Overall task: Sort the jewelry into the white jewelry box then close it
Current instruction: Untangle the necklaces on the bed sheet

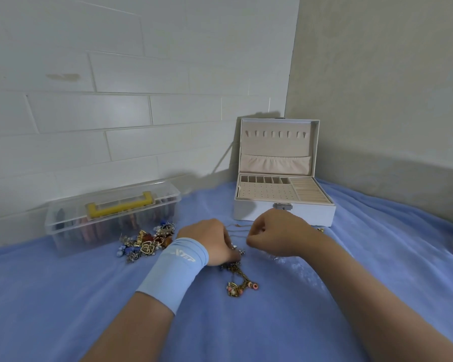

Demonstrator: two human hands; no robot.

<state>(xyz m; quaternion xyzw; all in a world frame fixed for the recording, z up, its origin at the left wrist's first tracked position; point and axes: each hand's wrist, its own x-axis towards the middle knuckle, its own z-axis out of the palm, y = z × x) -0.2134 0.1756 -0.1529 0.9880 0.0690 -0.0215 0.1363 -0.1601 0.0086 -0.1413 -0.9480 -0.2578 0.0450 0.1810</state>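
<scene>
Blue cloth (324, 296): covers work surface; soft, so pieces prob. don't roll.
White jewelry box (262, 215): far side, lid up, trays bare, ready to load.
Clear plastic box (63, 231): left, lid on.
Left hand (209, 240): fingers curled down, tips hidden; grip can't tell.
Right hand (277, 232): fingers curled narrow, seem to pinch chain end.
Jewelry pile (147, 242): loose, beside left hand.
Gold charm chain (239, 282): on cloth, just below left hand.
Thin chain (237, 228): strung btw both hands, prob. being untangled.
</scene>
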